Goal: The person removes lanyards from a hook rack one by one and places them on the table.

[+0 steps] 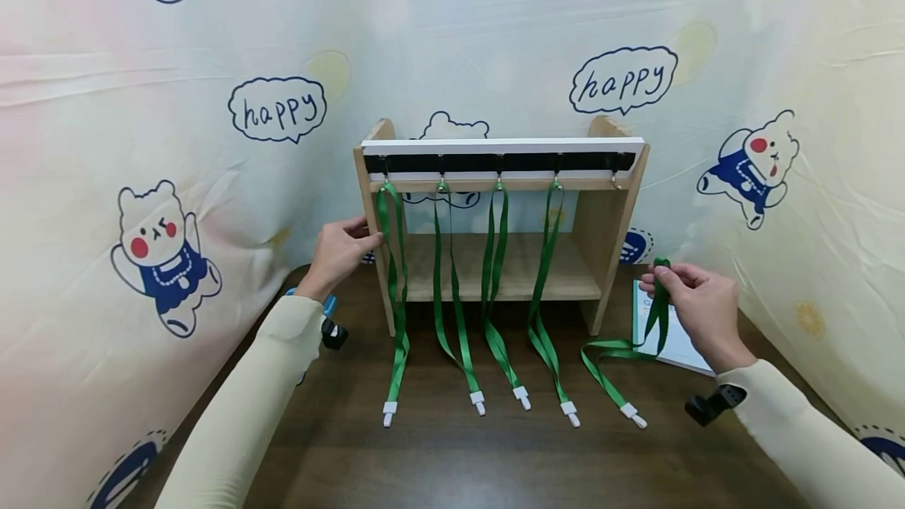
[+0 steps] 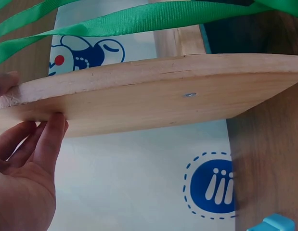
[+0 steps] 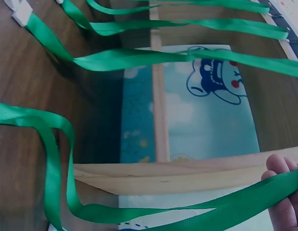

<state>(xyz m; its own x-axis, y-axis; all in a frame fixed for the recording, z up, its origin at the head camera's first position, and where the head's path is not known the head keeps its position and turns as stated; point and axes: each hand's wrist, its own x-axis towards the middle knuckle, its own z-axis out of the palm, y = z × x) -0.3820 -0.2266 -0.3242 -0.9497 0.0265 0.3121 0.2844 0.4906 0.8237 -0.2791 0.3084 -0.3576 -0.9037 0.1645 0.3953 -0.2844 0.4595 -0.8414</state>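
My left hand (image 1: 341, 251) grips the left side panel of a small wooden rack (image 1: 601, 258), thumb on the front edge and fingers on the outer face (image 2: 124, 108). To the right of the rack, my right hand (image 1: 700, 309) pinches the top of a green lanyard (image 1: 661, 309); its lower part lies on the table, ending in a white clip (image 1: 632, 413). Several other green lanyards (image 1: 497, 258) hang from hooks along the rack's black strip (image 1: 470, 162), their clips resting on the table. The rightmost hook (image 1: 613, 179) has no lanyard on it.
A white and blue booklet (image 1: 682, 344) lies on the brown table (image 1: 452, 462) beneath my right hand. A blue item (image 1: 329, 305) lies by my left wrist. Printed cloth (image 1: 452, 38) stands close behind the rack and at both sides.
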